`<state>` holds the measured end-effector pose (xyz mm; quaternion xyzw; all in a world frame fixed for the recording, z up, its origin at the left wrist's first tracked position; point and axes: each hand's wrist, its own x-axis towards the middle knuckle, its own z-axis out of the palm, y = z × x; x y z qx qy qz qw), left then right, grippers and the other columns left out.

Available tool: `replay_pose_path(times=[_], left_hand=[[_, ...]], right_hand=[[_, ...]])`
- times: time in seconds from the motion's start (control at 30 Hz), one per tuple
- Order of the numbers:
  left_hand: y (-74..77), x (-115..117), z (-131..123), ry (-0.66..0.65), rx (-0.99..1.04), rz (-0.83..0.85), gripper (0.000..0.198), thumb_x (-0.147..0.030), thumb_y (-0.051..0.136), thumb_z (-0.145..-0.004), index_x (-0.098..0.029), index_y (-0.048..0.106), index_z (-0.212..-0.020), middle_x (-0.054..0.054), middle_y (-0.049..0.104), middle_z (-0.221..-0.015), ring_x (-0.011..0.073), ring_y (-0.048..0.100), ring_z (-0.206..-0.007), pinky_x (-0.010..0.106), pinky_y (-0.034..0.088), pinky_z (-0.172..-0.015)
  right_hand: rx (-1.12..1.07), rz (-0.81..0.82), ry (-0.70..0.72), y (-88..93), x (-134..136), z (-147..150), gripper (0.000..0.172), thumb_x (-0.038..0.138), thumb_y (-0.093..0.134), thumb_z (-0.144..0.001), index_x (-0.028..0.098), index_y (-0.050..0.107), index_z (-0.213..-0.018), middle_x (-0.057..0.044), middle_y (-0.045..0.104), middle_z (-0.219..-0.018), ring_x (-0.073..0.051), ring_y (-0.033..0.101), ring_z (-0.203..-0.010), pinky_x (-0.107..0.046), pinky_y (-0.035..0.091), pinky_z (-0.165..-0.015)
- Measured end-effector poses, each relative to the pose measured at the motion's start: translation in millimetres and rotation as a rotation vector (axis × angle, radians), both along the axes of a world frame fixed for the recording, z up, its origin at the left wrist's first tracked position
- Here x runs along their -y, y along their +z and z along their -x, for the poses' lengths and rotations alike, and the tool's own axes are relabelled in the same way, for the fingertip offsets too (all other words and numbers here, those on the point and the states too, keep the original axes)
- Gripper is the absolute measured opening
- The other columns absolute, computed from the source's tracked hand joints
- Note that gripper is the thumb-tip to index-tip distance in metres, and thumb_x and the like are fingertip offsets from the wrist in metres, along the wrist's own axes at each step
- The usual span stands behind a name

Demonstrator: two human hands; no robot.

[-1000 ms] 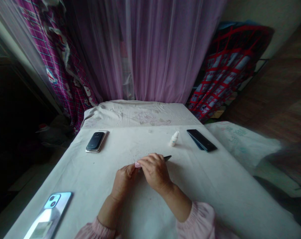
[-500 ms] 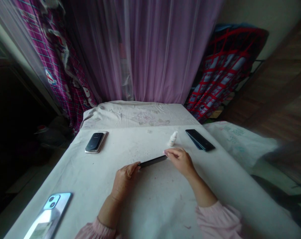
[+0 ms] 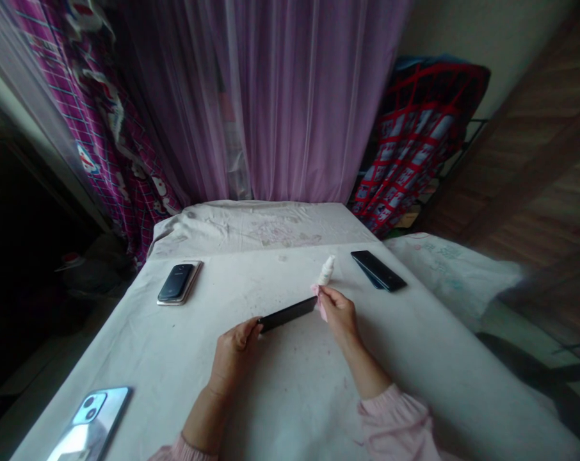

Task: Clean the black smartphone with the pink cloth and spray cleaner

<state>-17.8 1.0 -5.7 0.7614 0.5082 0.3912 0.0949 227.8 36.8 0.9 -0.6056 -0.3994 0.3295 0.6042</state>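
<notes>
A dark phone [image 3: 289,314] is held tilted above the white-covered table. My left hand [image 3: 235,349] is closed round its left end. My right hand [image 3: 339,314] pinches a small pink cloth [image 3: 321,303] at the phone's right end; part of the cloth is hidden by the fingers. Just beyond the right hand stands a white spray bottle [image 3: 327,270].
Two stacked phones [image 3: 177,282] lie at the back left of the table [image 3: 280,397], and another pair of dark phones [image 3: 379,270] at the back right. A shiny light-blue phone [image 3: 94,426] lies front left. Purple curtains [image 3: 299,102] hang behind.
The phone has tipped so more of its dark face shows. The pink cloth now shows more clearly in my right hand at the phone's right end. The view has shifted slightly.
</notes>
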Motion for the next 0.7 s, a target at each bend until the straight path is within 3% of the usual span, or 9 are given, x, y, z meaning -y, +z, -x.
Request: replay_pose_path(times=[0.27,0.43,0.57,0.7], left_hand=[[-3.6,-0.5,-1.0,0.044,0.001,-0.066,0.03,-0.033,0.045,-0.096,-0.021,0.072,-0.095,0.003,0.078,-0.081,0.0196,0.075,-0.068,0.026,0.059,-0.065],[-3.6,-3.4,1.3,0.113,0.039,0.027,0.028,-0.035,0.048,-0.092,-0.022,0.073,-0.091,0.003,0.078,-0.078,0.0211,0.074,-0.067,0.028,0.058,-0.063],[-0.1,-5.6,1.8,0.163,0.099,0.207,0.029,-0.041,0.05,-0.088,-0.021,0.072,-0.09,0.003,0.076,-0.072,0.021,0.072,-0.064,0.028,0.054,-0.059],[3.9,-7.1,1.0,0.167,0.171,0.38,0.04,-0.046,0.047,-0.087,-0.017,0.068,-0.105,-0.001,0.07,-0.06,0.0181,0.065,-0.052,0.026,0.048,-0.05]], right_hand=[[0.686,0.023,0.014,-22.1,15.3,-9.2,0.034,0.038,0.048,-0.085,0.022,0.077,-0.092,-0.007,0.073,-0.074,-0.023,0.065,-0.066,-0.031,0.048,-0.061],[1.019,-0.095,0.085,-16.5,20.0,-10.8,0.028,0.02,0.048,-0.086,0.022,0.075,-0.081,-0.007,0.069,-0.07,-0.02,0.063,-0.068,-0.029,0.046,-0.064],[0.974,-0.097,0.078,-9.7,19.9,-17.4,0.03,0.021,0.045,-0.088,0.024,0.075,-0.089,-0.006,0.075,-0.082,-0.02,0.065,-0.076,-0.029,0.048,-0.069],[0.69,-0.004,-0.006,-13.4,17.7,-23.3,0.036,0.034,0.043,-0.087,0.024,0.075,-0.099,-0.007,0.076,-0.094,-0.023,0.069,-0.085,-0.031,0.052,-0.072]])
